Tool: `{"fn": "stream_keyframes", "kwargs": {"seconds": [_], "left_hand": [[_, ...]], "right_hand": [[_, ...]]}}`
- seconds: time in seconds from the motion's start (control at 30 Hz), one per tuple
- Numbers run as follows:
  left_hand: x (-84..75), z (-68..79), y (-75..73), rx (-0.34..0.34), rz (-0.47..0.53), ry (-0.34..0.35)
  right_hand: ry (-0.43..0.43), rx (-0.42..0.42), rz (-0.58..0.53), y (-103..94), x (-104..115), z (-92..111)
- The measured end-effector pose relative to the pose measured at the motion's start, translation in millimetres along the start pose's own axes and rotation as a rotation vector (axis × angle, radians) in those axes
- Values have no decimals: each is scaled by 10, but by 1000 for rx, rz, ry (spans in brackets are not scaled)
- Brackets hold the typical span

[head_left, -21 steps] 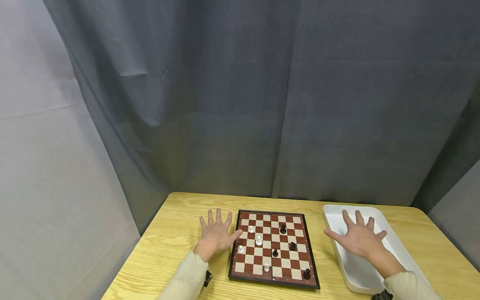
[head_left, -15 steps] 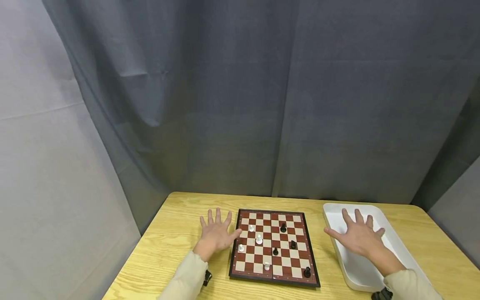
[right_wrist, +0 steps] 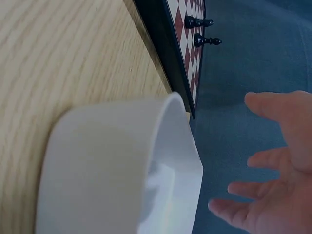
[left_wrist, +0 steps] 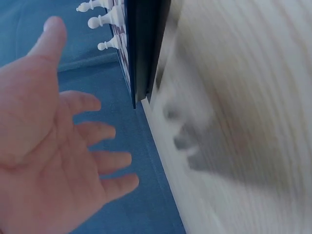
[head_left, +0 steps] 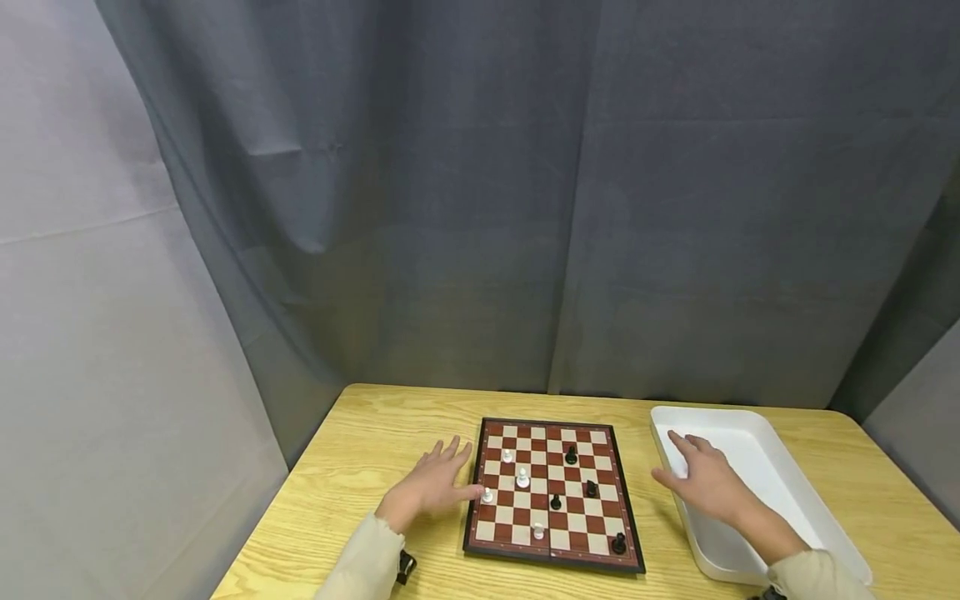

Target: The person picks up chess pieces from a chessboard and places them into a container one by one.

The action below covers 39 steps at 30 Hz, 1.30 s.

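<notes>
My left hand (head_left: 433, 483) hovers above the table at the left edge of the chessboard (head_left: 551, 560), fingers spread and holding nothing. Its thumb reaches over the board's edge near a white chess piece (head_left: 487, 495). More white pieces, among them a white pawn (head_left: 522, 478), stand on the board's left half. Several black pieces stand on the right half, one a black chess piece (head_left: 618, 543) in the near right corner. Over the left rim of a white tray (head_left: 780, 475) hangs my right hand (head_left: 708, 479), its fingers loosely extended with nothing in them.
The chessboard and tray both stand on a wooden table (head_left: 375, 417), with a strip of tabletop between them. Behind the table hangs a dark grey curtain (head_left: 465, 208). A lighter cloth (head_left: 112, 333) hangs at the left.
Both hands have tilted, their fingers less spread out than before. The left hand's fingers have dropped and swung right; the right hand's have swung left. The chess pieces keep their squares.
</notes>
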<state>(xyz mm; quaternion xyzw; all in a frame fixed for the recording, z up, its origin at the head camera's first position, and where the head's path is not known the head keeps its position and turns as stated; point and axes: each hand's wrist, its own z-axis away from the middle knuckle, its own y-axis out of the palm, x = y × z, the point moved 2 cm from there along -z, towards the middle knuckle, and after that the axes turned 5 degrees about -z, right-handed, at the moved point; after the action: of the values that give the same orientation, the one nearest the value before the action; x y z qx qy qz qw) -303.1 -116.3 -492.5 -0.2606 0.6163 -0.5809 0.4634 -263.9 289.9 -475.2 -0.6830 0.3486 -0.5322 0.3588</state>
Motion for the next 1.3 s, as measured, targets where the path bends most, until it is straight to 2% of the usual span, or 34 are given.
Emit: {"fn": "stream_keyframes", "kwargs": {"seconds": [0.2, 0.4, 0.57, 0.8, 1.0, 1.2, 1.3], "left_hand": [[-9, 21, 79, 51, 29, 73], [-70, 2, 154, 80, -3, 106], [-94, -1, 197, 106, -7, 111], [-107, 7, 220, 111, -25, 108], [-125, 19, 217, 113, -75, 89], [-137, 31, 202, 138, -63, 83], [-128, 28, 204, 144, -53, 82]], "right_hand": [[-15, 19, -70, 54, 45, 14], [-74, 76, -168, 88, 160, 86], [-77, 149, -226, 146, 222, 146], [-145, 223, -307, 226, 284, 241], [-181, 326, -371, 288, 332, 289], [-151, 437, -472, 368, 379, 350], [-143, 460, -497, 395, 394, 367]]}}
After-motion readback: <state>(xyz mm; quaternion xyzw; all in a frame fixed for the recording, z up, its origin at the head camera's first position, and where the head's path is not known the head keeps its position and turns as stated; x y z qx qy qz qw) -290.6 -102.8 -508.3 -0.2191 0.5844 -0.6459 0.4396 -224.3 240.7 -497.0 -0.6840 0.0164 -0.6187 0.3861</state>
